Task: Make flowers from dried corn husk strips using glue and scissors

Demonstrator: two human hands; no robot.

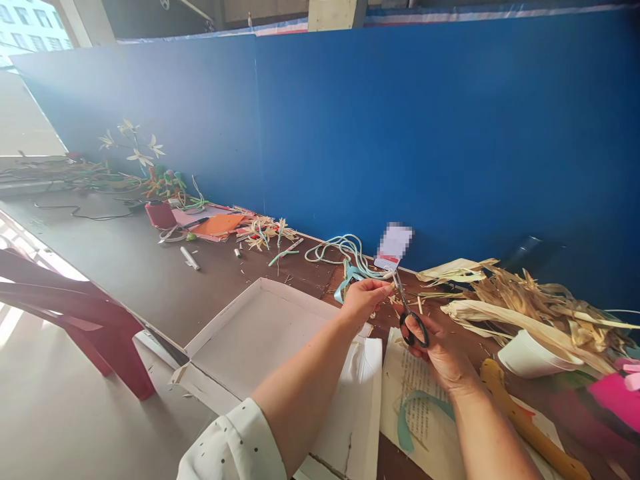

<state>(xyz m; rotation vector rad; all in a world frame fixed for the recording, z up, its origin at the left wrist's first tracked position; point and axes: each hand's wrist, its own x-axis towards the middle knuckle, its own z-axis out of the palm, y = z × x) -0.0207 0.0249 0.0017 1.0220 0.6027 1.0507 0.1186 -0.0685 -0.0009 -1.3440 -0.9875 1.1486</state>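
Observation:
My right hand [440, 350] grips black-handled scissors [407, 310], fingers through the loops, blades pointing up and away. My left hand [364, 298] is pinched closed on a small pale piece right beside the scissor blades; I cannot make out what it is. Both hands hover over the brown table [150, 273], just past a shallow white cardboard tray [260, 333]. A printed paper sheet [425, 407] with a teal strip on it lies under my right wrist.
A pile of dried corn husks [530, 310] and a white cup [530, 353] lie to the right. Teal cord [345, 250] sits behind my hands. Husk flowers [133, 143], orange paper [217, 225] and tools lie far left. A blue partition [400, 133] backs the table. A red chair [85, 313] stands at left.

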